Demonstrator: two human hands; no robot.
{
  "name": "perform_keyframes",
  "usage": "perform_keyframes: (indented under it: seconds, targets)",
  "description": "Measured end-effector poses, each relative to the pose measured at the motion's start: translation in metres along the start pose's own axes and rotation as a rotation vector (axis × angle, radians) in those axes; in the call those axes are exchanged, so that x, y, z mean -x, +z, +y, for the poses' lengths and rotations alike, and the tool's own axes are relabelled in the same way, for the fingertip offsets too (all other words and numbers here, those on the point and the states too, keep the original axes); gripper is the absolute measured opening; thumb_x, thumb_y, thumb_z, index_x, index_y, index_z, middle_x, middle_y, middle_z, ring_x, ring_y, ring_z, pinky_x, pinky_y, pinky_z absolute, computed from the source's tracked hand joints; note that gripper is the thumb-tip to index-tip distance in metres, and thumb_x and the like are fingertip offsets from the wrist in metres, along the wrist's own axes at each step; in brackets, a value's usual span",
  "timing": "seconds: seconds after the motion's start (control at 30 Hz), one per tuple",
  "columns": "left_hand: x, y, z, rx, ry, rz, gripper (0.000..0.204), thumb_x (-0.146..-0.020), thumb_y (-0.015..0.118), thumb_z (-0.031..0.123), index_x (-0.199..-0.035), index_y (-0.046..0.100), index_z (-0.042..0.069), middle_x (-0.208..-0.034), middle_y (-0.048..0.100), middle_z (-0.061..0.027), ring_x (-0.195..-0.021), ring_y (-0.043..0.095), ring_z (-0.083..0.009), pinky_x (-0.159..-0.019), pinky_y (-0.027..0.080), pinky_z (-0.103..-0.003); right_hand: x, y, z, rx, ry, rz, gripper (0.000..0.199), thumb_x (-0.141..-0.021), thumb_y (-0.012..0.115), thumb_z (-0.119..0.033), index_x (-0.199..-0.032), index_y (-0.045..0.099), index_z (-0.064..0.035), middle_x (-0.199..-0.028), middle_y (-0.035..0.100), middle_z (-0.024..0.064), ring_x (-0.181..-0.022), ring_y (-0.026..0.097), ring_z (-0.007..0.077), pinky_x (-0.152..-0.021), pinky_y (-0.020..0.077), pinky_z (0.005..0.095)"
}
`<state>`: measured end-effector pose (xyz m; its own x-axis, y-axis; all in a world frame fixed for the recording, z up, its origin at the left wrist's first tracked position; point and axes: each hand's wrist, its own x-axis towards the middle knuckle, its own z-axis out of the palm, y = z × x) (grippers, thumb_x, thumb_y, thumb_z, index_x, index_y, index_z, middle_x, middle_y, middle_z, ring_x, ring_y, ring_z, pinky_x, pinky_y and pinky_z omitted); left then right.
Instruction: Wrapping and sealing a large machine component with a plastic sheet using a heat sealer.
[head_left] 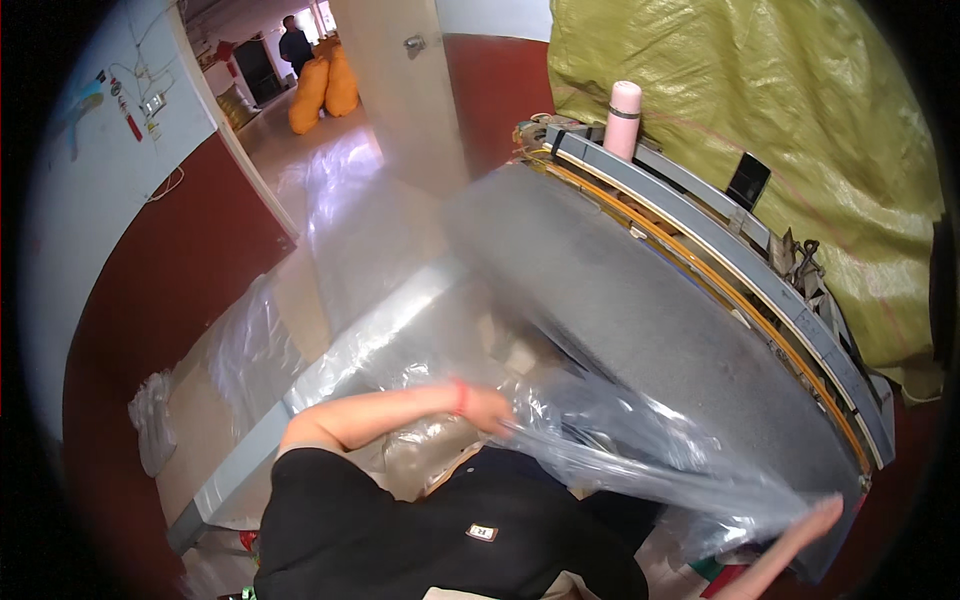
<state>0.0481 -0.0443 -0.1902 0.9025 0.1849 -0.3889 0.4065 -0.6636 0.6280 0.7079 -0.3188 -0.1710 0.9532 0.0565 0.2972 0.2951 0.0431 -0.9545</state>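
The clear plastic sheet [640, 450] is thin, glossy and crinkled, blurred where it spreads over the grey tabletop [640, 310]; it stretches between the two hands, just in front of the person's black shirt [450, 530]; the left hand [490, 408], a red band at its wrist, closes on the sheet's bunched edge; the right hand [815, 520] lies with fingers extended against the film's lower corner, its grip unclear.

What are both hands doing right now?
Left hand: closed on the clear plastic sheet.
Right hand: open, flat against the sheet's edge.
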Motion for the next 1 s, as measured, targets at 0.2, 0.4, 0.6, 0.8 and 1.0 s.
perform_keyframes:
  seconds: [0.2,0.4,0.6,0.8,1.0]
  targets:
    - [0.145,-0.058,-0.173,-0.364,-0.867,-0.007,0.037,-0.066,0.062,0.014,-0.103,0.062,0.015,-0.092,0.063,-0.0116,-0.090,0.059,-0.0257,-0.076,0.046,-0.038,-0.076,-0.255,0.024,0.657,-0.205,0.561,0.039,-0.088,0.043,-0.030,-0.107,0.057,0.0003,-0.107,0.058,0.0158,-0.099,0.055,0.0259,-0.088,0.0413,0.0334]
    - [0.180,-0.328,-0.096,-0.727,-0.630,1.549,0.024,-0.067,0.057,0.002,-0.091,0.058,0.005,-0.088,0.062,-0.0135,-0.084,0.059,-0.0308,-0.073,0.046,-0.036,-0.067,-0.256,0.030,0.940,-0.048,0.447,0.045,-0.086,0.040,-0.038,-0.109,0.055,-0.0018,-0.111,0.055,0.0181,-0.102,0.051,0.0319,-0.086,0.0397,0.0373]
    - [0.020,-0.275,-0.074,-0.765,-0.153,1.456,0.032,-0.076,0.061,0.021,-0.100,0.052,0.002,-0.094,0.053,-0.0158,-0.093,0.049,-0.0306,-0.082,0.039,-0.039,-0.076,-0.181,0.021,1.180,0.030,0.349,0.046,-0.088,0.034,-0.045,-0.113,0.050,-0.0107,-0.111,0.054,0.0154,-0.101,0.051,0.0358,-0.082,0.0387,0.0426]
    - [-0.011,-0.246,-0.175,-0.590,-0.863,0.995,0.054,-0.079,0.056,0.034,-0.121,0.044,0.002,-0.130,0.037,-0.0189,-0.123,0.028,-0.0383,-0.102,0.026,-0.039,-0.110,-0.119,0.030,1.258,-0.253,0.039,0.037,-0.090,0.034,-0.036,-0.103,0.050,-0.0048,-0.098,0.056,0.0216,-0.089,0.053,0.0403,-0.070,0.0417,0.0444]
    - [-0.055,-0.265,-0.185,-0.287,-0.942,0.928,0.063,-0.081,0.047,0.052,-0.128,0.039,0.011,-0.135,0.033,-0.0135,-0.128,0.024,-0.0312,-0.104,0.019,-0.038,-0.110,-0.090,0.039,1.405,-0.197,0.087,0.037,-0.090,0.038,-0.035,-0.101,0.050,-0.0029,-0.095,0.057,0.0216,-0.086,0.054,0.0403,-0.071,0.0421,0.0433]
